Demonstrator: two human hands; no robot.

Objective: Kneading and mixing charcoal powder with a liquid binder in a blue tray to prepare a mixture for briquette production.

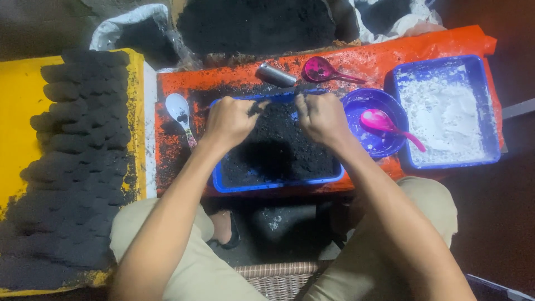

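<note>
Closest in, between the seated person's knees in tan trousers, a strip of woven wicker seat [278,278] shows. Both bare forearms reach forward over a shallow blue rectangular plastic tray of black powder [278,147], which lies on an orange plastic-covered surface [178,83]. The left hand [229,120] is curled over the tray's far left part, its fingers bent and pinched on a bit of the dark powder; the right hand [322,118] is at the far right part, fingers drawn together in the same way, the two hands a little apart with powder between them.

Just left of the left hand lies a white plastic spoon [179,110] dirtied with black. Further left, a yellow sheet [16,111] carries rows of moulded black lumps [78,156]. Just right of the right hand stands a round purple plastic bowl [373,120] with a pink plastic spoon [387,125] in it, and beyond that a blue rectangular tray of white powder [446,111].

Past the fingertips lie a short grey metal cylinder [276,75] and a magenta plastic scoop [326,71]. Farthest off, a white plastic sack [139,33] and a heap of black powder [256,25].
</note>
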